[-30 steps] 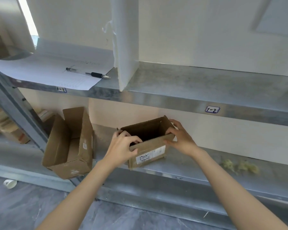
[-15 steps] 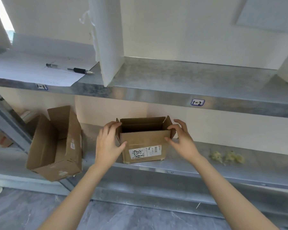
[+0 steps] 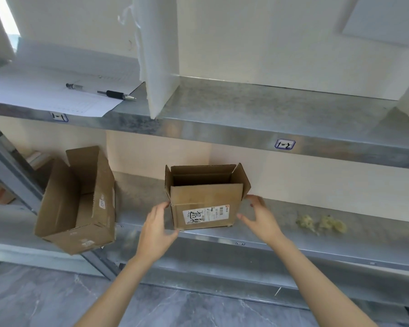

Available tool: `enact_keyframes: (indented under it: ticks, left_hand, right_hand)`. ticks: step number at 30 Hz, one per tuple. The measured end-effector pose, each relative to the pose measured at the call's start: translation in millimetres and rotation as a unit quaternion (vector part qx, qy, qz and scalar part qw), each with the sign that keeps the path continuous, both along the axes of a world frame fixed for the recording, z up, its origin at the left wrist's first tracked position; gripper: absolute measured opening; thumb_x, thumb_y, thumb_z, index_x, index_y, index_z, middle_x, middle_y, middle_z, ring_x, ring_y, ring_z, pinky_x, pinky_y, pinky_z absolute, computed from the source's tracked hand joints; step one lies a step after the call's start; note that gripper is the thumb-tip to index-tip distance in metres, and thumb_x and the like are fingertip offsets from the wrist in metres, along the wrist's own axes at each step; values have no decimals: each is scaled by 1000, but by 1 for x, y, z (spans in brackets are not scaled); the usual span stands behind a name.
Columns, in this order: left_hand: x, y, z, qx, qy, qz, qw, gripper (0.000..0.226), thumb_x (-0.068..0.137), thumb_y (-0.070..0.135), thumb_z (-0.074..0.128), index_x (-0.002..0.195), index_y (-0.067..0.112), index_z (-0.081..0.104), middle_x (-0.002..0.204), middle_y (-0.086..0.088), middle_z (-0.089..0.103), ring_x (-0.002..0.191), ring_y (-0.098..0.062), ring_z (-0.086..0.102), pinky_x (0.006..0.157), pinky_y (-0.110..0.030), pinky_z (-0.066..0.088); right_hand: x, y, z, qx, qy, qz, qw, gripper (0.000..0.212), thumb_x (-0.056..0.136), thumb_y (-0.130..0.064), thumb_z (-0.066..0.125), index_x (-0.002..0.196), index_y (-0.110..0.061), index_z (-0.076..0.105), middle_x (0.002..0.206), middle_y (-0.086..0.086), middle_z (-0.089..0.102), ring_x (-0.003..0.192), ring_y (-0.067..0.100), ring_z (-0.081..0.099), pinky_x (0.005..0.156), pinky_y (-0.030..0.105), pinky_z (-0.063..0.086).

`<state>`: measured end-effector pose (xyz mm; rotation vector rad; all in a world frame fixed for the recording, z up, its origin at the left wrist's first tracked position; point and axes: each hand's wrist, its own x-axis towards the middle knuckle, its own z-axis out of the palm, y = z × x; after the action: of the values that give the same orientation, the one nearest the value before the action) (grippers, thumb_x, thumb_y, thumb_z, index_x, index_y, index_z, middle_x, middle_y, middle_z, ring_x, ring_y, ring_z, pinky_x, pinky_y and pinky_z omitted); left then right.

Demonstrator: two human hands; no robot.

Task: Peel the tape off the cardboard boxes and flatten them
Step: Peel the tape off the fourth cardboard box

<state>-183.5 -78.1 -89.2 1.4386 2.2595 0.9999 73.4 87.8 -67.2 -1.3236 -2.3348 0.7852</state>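
Note:
A small brown cardboard box [image 3: 206, 199] stands upright on the lower metal shelf [image 3: 340, 237], its top flaps open and a white shipping label on its front. My left hand [image 3: 155, 230] hovers at the box's lower left corner with fingers spread, a thumb near the bottom edge. My right hand [image 3: 260, 218] is open just off the box's right side, not touching it. A larger open cardboard box [image 3: 80, 204] lies tipped on its side at the shelf's left end, overhanging the edge.
The upper metal shelf [image 3: 246, 128] carries a sheet of paper [image 3: 45, 95], a pen [image 3: 115, 94] and a white upright panel [image 3: 161, 55]. Yellowish fluff clumps [image 3: 321, 224] lie on the lower shelf to the right. Grey marbled floor lies below; a shelf post [image 3: 14, 175] stands left.
The small box was turned label-front and set upright on the shelf. Both hands, which gripped its top corners, have let go and dropped to either side of it.

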Motion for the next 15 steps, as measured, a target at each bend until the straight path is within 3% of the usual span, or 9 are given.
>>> enact_keyframes:
  ticks: [5,15]
  left_hand:
    - [13,2,1,-18,-117,-18,993,80,76,15,83,140,21,35,132,10,52,123,-9,51,93,-17,39]
    - [9,-2,39,55,-160,17,985,100,73,32,86,150,27,23,134,17,41,127,-2,41,105,-26,34]
  right_hand:
    - [-13,-13,-8,-103,5,16,995,65,90,-32,67,141,-17,29,135,7,55,123,24,54,97,34,44]
    - [-25,-14,17,-85,137,-25,987,57,91,-36,64,140,-31,35,105,-1,66,101,15,63,90,35,51]
